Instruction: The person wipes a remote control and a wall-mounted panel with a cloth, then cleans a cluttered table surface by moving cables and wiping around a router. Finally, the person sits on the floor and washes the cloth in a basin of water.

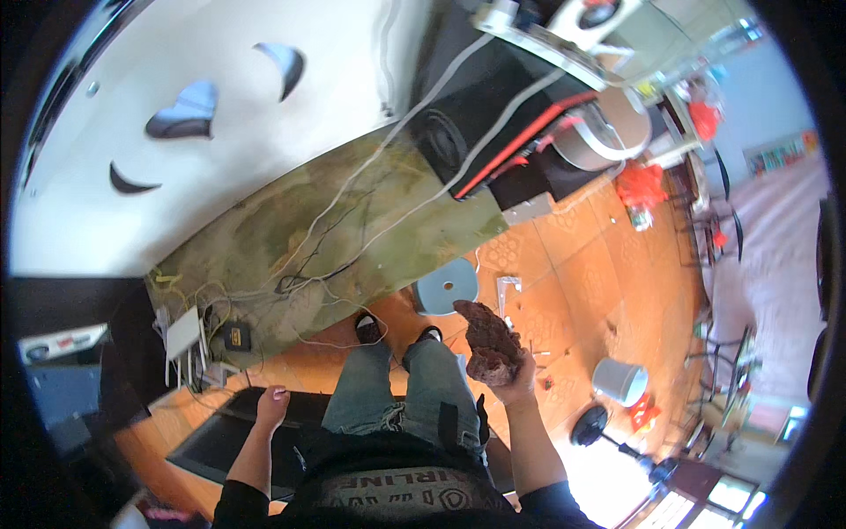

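Observation:
A dark brown, rough lump (492,344), perhaps wood or stone, rises from my right hand (521,380), whose fingers grip its lower end. It is held in front of my right knee, above the tiled floor. To the left of my jeans, my left hand (272,405) is curled into a loose fist over a black surface, with nothing seen in it. Past my feet lies a low green marbled top (396,192) with pale cables (357,173) across it. A round-cornered blue-grey plastic stool (447,287) stands by its edge.
A white router (183,337) and a small black box (237,336) sit at the left. A white panel (218,152) with cut-outs fills the upper left. On the right are a light bucket (619,382), a black-based stand (589,424), red bags (641,185) and small litter on the orange tiles.

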Available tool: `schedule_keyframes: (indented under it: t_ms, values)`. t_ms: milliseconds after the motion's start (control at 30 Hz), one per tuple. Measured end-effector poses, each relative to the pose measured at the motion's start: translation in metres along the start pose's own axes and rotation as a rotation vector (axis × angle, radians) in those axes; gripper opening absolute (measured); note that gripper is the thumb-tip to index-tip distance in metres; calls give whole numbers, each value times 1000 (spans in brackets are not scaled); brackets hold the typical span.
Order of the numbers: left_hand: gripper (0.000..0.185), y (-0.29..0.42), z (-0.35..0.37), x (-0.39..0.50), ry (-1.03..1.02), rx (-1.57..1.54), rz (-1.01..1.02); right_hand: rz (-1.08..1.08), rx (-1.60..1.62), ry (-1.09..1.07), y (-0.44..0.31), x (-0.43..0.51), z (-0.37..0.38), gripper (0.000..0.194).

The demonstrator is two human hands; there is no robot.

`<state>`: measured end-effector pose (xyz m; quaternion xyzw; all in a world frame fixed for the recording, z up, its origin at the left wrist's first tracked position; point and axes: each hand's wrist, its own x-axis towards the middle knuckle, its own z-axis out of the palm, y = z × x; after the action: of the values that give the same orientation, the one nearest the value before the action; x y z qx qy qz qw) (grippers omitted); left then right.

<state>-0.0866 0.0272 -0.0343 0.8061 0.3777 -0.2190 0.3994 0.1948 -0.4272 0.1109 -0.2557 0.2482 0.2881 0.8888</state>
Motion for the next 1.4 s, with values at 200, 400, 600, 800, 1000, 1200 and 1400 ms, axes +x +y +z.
schedule_keyframes:
  t_ms: [200, 400, 600, 800, 1000, 1200, 1400]
  values:
    - [28, 6, -11, 27, -26, 14, 93, -122, 95, 199, -20, -29, -75, 53]
    - [26, 49, -32, 58, -279, -341, -195, -309, 437, 464, -61, -61, -202, 33]
    - [25, 168, 15, 77, -284, -369, -343, -459, 655, 769, -74, -127, -345, 27]
    - [32, 363, 126, 70, -262, 442, 205, -602, 772, 863, -66, -210, -408, 26]
    - [28, 489, 238, 102, -522, 397, 569, -839, 950, 915, -41, -257, -418, 20]
    - [24, 580, 334, 112, -636, 737, 675, -796, 914, 1209, -44, -274, -405, 9]
    - [9, 670, 401, 120, -705, 1036, 655, -889, 1383, 1127, -70, -269, -426, 9]
